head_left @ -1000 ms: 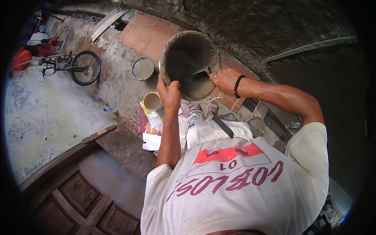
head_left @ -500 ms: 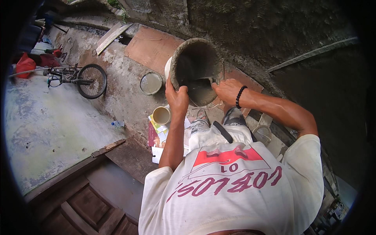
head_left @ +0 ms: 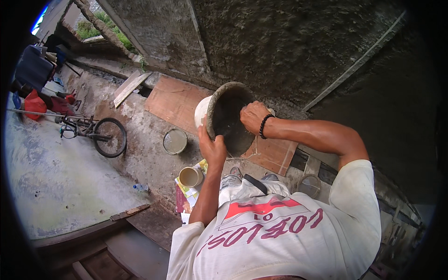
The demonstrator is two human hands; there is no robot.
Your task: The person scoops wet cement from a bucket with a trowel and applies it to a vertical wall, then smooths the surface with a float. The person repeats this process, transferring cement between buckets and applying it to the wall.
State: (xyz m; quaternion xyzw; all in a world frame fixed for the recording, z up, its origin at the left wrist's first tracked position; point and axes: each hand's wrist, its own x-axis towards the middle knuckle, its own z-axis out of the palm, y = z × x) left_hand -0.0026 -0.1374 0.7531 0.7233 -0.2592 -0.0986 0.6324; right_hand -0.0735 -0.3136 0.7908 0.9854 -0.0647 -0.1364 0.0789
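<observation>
Hands [head_left: 213, 148] at the bucket [head_left: 202, 108], right one [head_left: 254, 117] now farther over its mouth

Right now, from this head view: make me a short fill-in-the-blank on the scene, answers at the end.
The hand with the black bracelet is the person's ____ one.
The left hand grips a bucket that is not upright but ____.
The black tyre toward the picture's left belongs to a ____.
The bright bag at far left is ____ in colour.

Missing words: right; tilted; bicycle; red.
</observation>
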